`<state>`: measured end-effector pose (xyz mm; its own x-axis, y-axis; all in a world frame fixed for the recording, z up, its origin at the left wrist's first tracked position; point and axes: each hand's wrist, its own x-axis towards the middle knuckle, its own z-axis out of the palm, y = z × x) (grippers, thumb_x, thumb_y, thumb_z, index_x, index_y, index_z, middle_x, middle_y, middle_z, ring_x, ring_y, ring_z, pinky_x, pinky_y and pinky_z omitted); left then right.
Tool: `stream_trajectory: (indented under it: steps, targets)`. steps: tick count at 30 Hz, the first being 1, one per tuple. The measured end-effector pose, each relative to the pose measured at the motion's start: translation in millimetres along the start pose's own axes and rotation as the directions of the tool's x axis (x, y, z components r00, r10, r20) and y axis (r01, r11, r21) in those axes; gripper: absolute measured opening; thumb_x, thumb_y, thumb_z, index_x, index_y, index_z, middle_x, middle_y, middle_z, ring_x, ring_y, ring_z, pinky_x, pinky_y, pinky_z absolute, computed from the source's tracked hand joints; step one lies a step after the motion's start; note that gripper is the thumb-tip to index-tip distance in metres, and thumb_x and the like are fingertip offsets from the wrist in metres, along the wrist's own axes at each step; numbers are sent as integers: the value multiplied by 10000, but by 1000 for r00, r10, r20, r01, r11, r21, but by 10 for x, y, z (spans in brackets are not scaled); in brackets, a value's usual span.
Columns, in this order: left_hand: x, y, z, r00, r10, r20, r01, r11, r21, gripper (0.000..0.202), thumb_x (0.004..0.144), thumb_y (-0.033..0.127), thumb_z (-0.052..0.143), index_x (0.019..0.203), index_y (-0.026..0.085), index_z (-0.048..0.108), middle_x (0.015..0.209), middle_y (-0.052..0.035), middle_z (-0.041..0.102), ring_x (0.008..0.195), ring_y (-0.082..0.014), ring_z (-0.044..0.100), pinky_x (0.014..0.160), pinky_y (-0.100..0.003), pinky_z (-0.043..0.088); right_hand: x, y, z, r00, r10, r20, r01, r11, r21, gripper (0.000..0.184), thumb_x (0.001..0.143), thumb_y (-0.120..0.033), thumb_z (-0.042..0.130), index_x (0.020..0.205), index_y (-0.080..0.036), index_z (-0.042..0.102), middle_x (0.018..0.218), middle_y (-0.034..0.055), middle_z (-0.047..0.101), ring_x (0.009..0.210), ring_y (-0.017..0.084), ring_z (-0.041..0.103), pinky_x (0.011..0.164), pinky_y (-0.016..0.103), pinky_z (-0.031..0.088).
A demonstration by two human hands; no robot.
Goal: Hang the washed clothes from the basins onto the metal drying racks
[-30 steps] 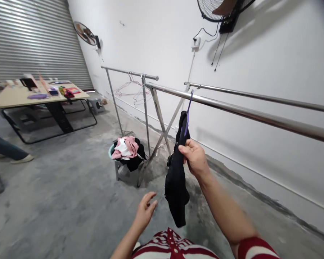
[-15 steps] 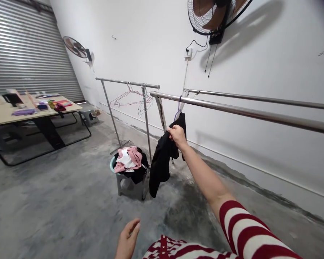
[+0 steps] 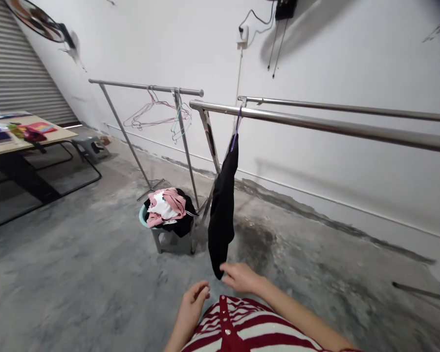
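A black garment (image 3: 222, 210) hangs at the centre of the frame from a purple hanger (image 3: 236, 132), whose hook sits over a steel rail (image 3: 315, 122). With the hook taking the weight, the cloth drops straight and free, clear of the white wall, and its lower end stops just beside the right hand (image 3: 240, 277). That hand's grip is empty, its fingers loose and extended, with no hold on the cloth. The left hand (image 3: 192, 300) is also empty, its grip narrow and loosely curled in front of the striped top (image 3: 242, 327).

Beyond the garment, a teal basin (image 3: 143, 216) sits raised on a low stool (image 3: 168, 242), which keeps the pink, white and black clothes (image 3: 165, 208) off the concrete floor and close to the racks. Bare wire hangers (image 3: 150, 117) hang ready on a second rail (image 3: 143, 87), and a table (image 3: 58, 132) carrying small items stands at the upper left.
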<state>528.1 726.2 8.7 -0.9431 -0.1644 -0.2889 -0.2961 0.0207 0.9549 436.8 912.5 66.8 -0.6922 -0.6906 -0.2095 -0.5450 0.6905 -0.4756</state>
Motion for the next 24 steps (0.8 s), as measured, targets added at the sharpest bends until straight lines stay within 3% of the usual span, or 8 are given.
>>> stream_trajectory:
  steps: [1, 3, 7, 11, 16, 20, 24]
  targets:
    - [4, 9, 36, 999, 13, 47, -15, 1000, 28, 537, 633, 603, 599, 889, 136, 674, 873, -108, 712, 764, -229, 660, 768, -343, 522, -121, 97, 209, 991, 96, 91, -93, 995, -28, 290, 810, -324, 501, 1054, -251, 639, 962, 66, 715, 876, 233, 662, 709, 286, 446]
    - [5, 31, 107, 988, 38, 148, -53, 994, 96, 472, 687, 546, 571, 887, 131, 673, 850, -97, 704, 749, -210, 643, 767, -330, 510, -351, 274, 479, 956, 255, 148, -252, 967, -36, 279, 849, -326, 447, 1015, -272, 664, 991, 58, 718, 921, 229, 662, 729, 286, 451]
    - [13, 66, 239, 939, 60, 339, -129, 974, 185, 362, 778, 427, 514, 925, 136, 671, 865, -75, 692, 774, -180, 615, 768, -294, 484, -667, 517, 579, 895, 436, 94, -435, 900, -38, 360, 885, -302, 389, 1150, -207, 614, 1093, 119, 683, 1017, 255, 636, 816, 325, 450]
    - [21, 126, 389, 886, 43, 462, -148, 969, 195, 325, 786, 392, 534, 926, 145, 690, 827, -43, 690, 761, -157, 596, 747, -258, 469, -805, 516, 622, 874, 476, 94, -476, 879, -23, 396, 900, -299, 359, 1195, -165, 587, 1134, 143, 661, 1059, 257, 616, 873, 337, 442]
    - [-51, 241, 588, 801, 33, 598, -213, 949, 233, 358, 792, 419, 519, 961, 156, 693, 861, -40, 696, 808, -165, 601, 784, -264, 465, -995, 359, 812, 876, 460, 148, -473, 879, 68, 347, 879, -307, 426, 1157, -228, 618, 1106, 77, 682, 1006, 206, 632, 828, 277, 460]
    - [-141, 248, 795, 798, -38, 602, -167, 945, 281, 463, 735, 513, 527, 963, 139, 674, 928, -83, 705, 850, -203, 634, 828, -316, 485, -1305, 448, 817, 841, 526, 130, -541, 828, 147, 312, 859, -298, 463, 1102, -218, 642, 1058, 92, 694, 952, 235, 644, 790, 315, 475]
    - [-259, 240, 1144, 780, -151, 607, -87, 935, 344, 542, 626, 596, 591, 910, 141, 671, 904, -96, 715, 805, -221, 663, 803, -343, 514, -1866, 670, 805, 763, 642, 67, -640, 739, 212, 291, 858, -289, 476, 1076, -189, 641, 1043, 122, 689, 939, 252, 643, 793, 347, 478]
